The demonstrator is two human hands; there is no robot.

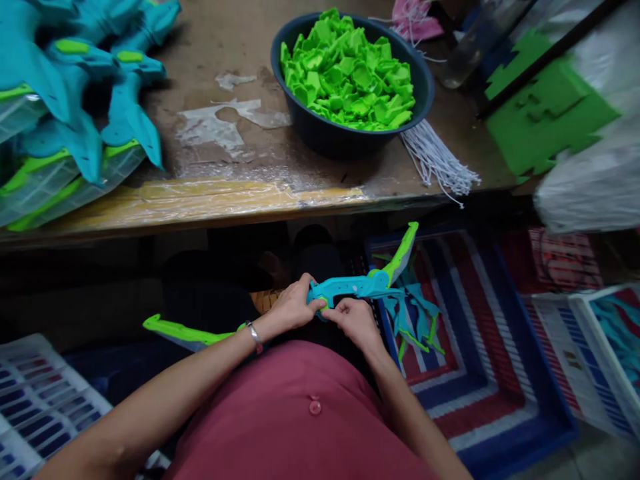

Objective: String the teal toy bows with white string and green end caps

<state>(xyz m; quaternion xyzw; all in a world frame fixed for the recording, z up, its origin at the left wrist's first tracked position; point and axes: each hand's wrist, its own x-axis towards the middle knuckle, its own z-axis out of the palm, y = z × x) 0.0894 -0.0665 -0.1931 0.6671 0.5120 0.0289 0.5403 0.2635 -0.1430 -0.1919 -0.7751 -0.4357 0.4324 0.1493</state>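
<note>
Below the table edge, over my lap, I hold a teal and green plastic toy bow (360,285). My left hand (294,307) is closed around its teal middle grip, with a metal bracelet on the wrist. My right hand (356,320) pinches the same grip from the right, fingers curled on it. One green limb tip (180,331) sticks out to the left behind my left forearm, the other (404,252) points up to the right.
A dark bowl (320,130) full of small green plastic parts (350,73) stands on the worn table (225,193). White strings (437,160) lie beside it. Finished teal bows (75,80) are piled at the left. A striped bag (475,347) with more bows sits at my right.
</note>
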